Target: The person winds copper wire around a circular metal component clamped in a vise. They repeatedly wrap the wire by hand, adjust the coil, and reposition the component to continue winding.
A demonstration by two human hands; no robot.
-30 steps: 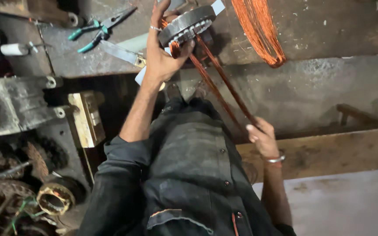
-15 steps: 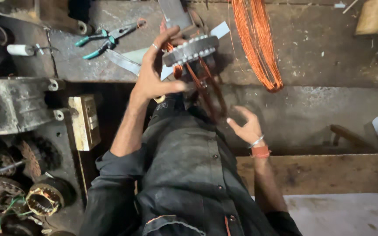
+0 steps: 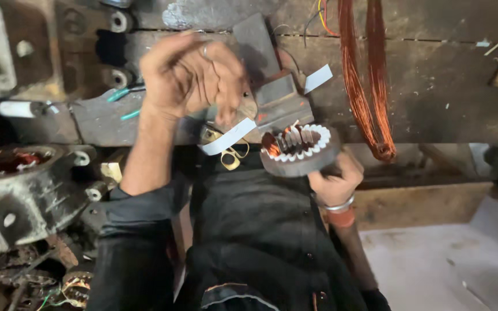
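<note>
**Desk:** Two hands at work, I take it. What does each one have?

**Photographer:** Right hand (image 3: 336, 179), centre-right of the frame, is closed under a round grey metal stator core (image 3: 300, 151), its slots lined with white paper and showing a few copper turns. Fingers wrap the lower rim and the core sits tilted towards the camera. Left hand (image 3: 194, 75), upper centre, is raised above the bench with fingers curled loosely; blur stops me telling whether it pinches anything.

**Desk:** What lies around them?

**Photographer:** Strip of white insulating paper (image 3: 227, 137) just below the left hand, brass-coloured scissors (image 3: 226, 155) beside it. Long hank of orange copper wire (image 3: 364, 80) hangs down the upper right, over a worn wooden workbench (image 3: 445, 86). Green-handled pliers (image 3: 123, 102) lie at left, and a grey cast motor housing (image 3: 24, 190) fills the lower left.

**Desk:** How does that core handle, in your judgement?

**Photographer:** Heavy and rigid for its size, I would say, being stacked steel. The paper liners and fine wire look fragile, so the outer rim is the safe place to grip, as the right hand does, keeping fingers off the toothed inner face.
</note>
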